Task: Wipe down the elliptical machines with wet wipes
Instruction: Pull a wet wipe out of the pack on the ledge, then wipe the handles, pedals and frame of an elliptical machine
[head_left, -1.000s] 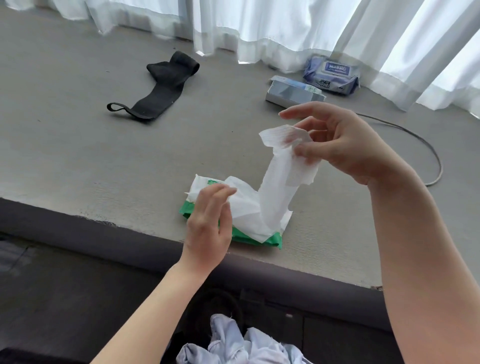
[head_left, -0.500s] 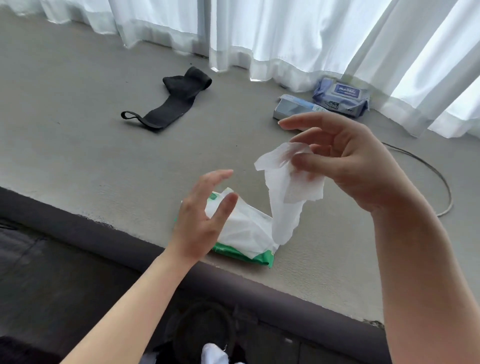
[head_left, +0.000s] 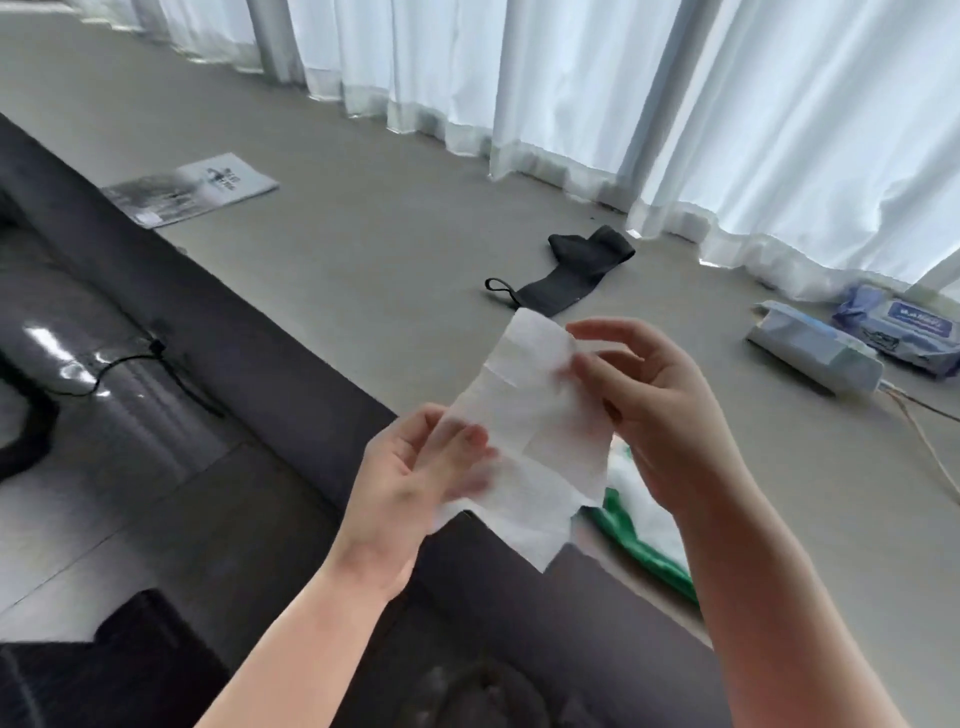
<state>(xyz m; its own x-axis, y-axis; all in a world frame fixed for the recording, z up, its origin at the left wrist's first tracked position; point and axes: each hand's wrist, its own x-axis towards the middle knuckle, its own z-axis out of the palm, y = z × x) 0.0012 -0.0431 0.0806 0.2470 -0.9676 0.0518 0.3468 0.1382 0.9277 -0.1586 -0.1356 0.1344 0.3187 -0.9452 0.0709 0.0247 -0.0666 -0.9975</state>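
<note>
Held up in mid-air between two bare hands: a white wet wipe, partly unfolded, creased, hanging slantwise. Right hand pinching the wipe's upper right edge, thumb and fingers curled onto it. Left hand gripping the lower left edge, fingers curled behind the sheet and blurred.

Just below and right of the wipe, on the grey ledge: a green wipes pack, lying flat, white tissue showing at its top, largely hidden by the right forearm. Beyond the wipe, a black strap with a small loop at one end. Far right of the wipe, two bluish wipe packets side by side near white curtains; contents not visible. Far left of the wipe, a printed leaflet flat on the ledge.
</note>
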